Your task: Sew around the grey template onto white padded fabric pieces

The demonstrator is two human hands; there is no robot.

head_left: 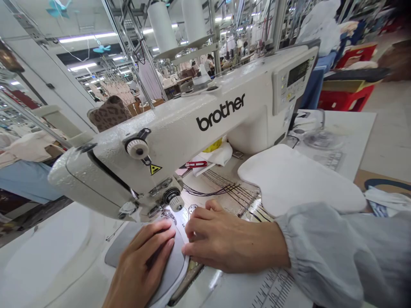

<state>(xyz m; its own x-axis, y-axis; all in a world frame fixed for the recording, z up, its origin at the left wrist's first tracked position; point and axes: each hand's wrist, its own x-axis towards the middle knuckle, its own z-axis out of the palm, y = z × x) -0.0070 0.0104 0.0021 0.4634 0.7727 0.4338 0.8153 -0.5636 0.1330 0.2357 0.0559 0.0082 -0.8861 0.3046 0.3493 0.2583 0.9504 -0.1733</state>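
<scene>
My left hand (143,261) lies on a light grey fabric piece (170,269) with a white rounded edge, its fingers stretched out and pressing it flat. Close by on the right, my right hand (215,239) has curled fingers, with thumb and fingertips closed at the piece's white edge; the exact grip is partly hidden. The fabric runs under the lit presser foot (168,216) of a white sewing machine (180,128), just ahead of my left fingertips. The needle itself is hard to make out.
A white shaped fabric panel (298,179) lies right of my right hand. Red-handled thread snips (195,164) and white cloth (221,154) sit under the machine arm. Thread cones (162,28) stand above. A red stool (346,96) is at the back right.
</scene>
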